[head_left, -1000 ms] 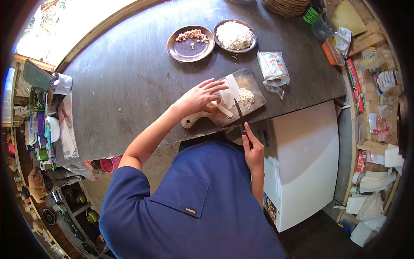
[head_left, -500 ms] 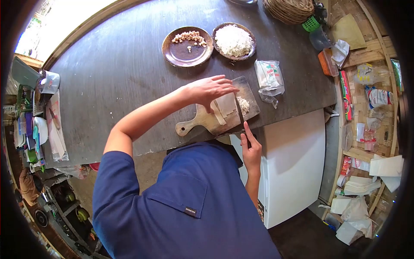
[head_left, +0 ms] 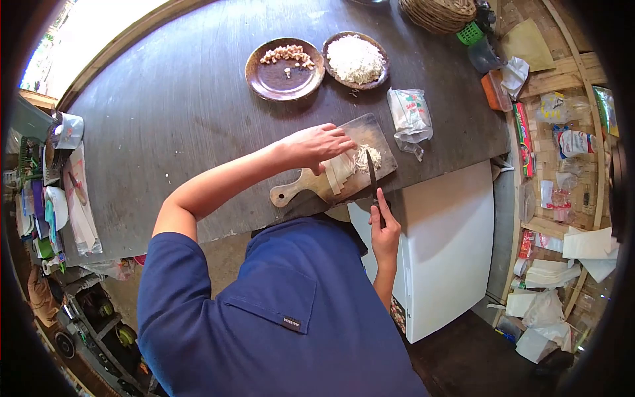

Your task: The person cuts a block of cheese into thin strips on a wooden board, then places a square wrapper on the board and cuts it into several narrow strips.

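Note:
A wooden cutting board [head_left: 313, 186] with a handle lies at the table's front edge. My left hand [head_left: 320, 147] rests over pale flat slices [head_left: 339, 171] on the board, its fingers bent down on them. In my right hand [head_left: 385, 228] is a dark knife [head_left: 372, 173], its index finger stretched along the handle and its blade pointing away from me. The blade is at the right side of a small heap of thin pale shreds [head_left: 368, 157], apart from the slices.
Behind the board stand a brown plate [head_left: 286, 89] with small light-brown pieces and a plate heaped with white shreds [head_left: 355, 59]. A plastic package [head_left: 409, 114] lies right of the board. A white cabinet [head_left: 450, 251] stands below the table edge.
The knife has moved right, away from the slices and over to the shreds. My left hand has shifted slightly left, with its fingers more bent. The whole view has shifted a little.

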`<state>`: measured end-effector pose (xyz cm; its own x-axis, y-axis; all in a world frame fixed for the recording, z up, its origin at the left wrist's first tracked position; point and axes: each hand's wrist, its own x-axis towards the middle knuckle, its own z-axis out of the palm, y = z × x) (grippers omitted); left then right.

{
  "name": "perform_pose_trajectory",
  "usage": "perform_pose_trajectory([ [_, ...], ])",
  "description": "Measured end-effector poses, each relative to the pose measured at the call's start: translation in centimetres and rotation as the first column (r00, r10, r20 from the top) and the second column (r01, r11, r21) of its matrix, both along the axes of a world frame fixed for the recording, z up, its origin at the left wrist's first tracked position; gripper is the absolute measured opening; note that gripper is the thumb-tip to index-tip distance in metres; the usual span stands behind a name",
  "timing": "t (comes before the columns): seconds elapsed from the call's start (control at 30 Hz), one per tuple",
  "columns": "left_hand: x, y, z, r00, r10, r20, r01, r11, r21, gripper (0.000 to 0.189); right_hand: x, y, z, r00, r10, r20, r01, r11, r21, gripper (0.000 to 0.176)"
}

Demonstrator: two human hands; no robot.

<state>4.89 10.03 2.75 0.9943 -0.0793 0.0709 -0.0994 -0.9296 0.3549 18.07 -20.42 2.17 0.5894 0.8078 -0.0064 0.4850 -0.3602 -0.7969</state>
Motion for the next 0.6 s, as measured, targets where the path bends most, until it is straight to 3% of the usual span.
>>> perform_pose_trajectory([
  [0.07,-0.1,-0.4,0.0,0.997,0.014,-0.074,-0.009,0.998,0.061,0.094,-0.3,0.3,0.1,1.0,-0.003,-0.017,0.003,1.0,-0.018,0.047],
  [0.2,-0.5,-0.9,-0.1,0.998,0.025,-0.05,-0.018,0.99,0.137,0.079,-0.8,1.0,-0.3,1.0,0.016,-0.01,-0.016,1.0,-0.004,0.047],
  [0.4,-0.2,-1.7,-1.1,0.993,0.111,-0.032,-0.108,0.992,0.062,0.067,-1.8,1.7,-0.5,0.999,0.045,0.019,-0.045,0.999,0.019,0.048],
  [0.5,0.2,-1.7,-0.9,0.987,0.124,-0.102,-0.115,0.989,0.092,0.062,-2.1,2.2,0.1,0.997,-0.011,-0.076,0.009,0.999,-0.031,0.048],
  [0.6,0.7,-2.2,-1.1,0.983,0.149,-0.102,-0.146,0.988,0.042,0.058,-1.5,1.4,-0.4,1.0,0.021,0.017,-0.021,1.0,-0.019,0.048],
])
